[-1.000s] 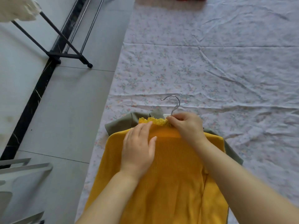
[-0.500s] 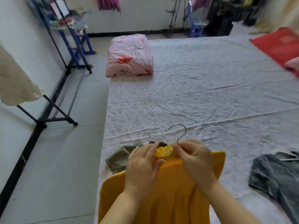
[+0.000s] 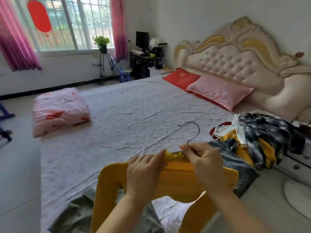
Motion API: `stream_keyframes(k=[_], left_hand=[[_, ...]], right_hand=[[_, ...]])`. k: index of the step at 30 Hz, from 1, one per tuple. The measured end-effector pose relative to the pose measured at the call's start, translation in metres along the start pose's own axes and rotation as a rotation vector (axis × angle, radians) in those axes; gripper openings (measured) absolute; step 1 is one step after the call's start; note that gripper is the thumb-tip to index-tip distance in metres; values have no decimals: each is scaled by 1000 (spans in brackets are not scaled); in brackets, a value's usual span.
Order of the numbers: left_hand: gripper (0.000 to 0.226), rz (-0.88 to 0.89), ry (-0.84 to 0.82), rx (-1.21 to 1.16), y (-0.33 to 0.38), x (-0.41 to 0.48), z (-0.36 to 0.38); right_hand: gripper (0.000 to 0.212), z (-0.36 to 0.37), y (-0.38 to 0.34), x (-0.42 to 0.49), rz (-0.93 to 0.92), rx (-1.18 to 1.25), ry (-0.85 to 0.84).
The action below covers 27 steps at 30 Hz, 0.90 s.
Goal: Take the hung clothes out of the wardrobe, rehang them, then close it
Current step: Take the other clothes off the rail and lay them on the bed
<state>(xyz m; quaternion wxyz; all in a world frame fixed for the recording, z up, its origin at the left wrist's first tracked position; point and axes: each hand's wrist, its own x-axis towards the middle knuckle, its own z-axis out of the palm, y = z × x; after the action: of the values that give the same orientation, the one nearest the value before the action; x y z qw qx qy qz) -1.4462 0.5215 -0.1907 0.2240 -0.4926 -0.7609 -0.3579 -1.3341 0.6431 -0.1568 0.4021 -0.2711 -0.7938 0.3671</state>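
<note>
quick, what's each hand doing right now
left hand: grips the sweater near its collar
right hand: pinches the hanger at the base of its hook

Bright daylight from the window [image 3: 67,24]; soft shadows, slight overall blur, wide-angle bending at edges.

Bed [image 3: 134,115] with a wrinkled floral sheet, folded pink quilt [image 3: 60,110] at its left edge, pink pillow [image 3: 218,91] over red pillow [image 3: 180,77] at its tufted headboard [image 3: 235,61], potted plant [image 3: 101,42] and monitor [image 3: 142,39] beyond its far side.
</note>
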Motion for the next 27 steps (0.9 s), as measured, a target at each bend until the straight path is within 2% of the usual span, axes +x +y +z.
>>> stream_keyframes(k=[2,5,13,18,27], left_hand=[[32,35,-4,-67,37,7,12],[31,62,-3,-138,98,11,34],[28,-60,-107,-284,249,0,96],[31,-122,-190,-349,308,-16,130],[34,-35,-249,-371,365,-7,203]], right_hand=[[8,-41,10,-5,6,-11,23],[24,-111,34,-19,-16,-102,39],[40,-273,103,-71,-46,-405,107],[41,-333,136,-86,-74,-511,120],[39,-396,208,-70,-199,-736,161]])
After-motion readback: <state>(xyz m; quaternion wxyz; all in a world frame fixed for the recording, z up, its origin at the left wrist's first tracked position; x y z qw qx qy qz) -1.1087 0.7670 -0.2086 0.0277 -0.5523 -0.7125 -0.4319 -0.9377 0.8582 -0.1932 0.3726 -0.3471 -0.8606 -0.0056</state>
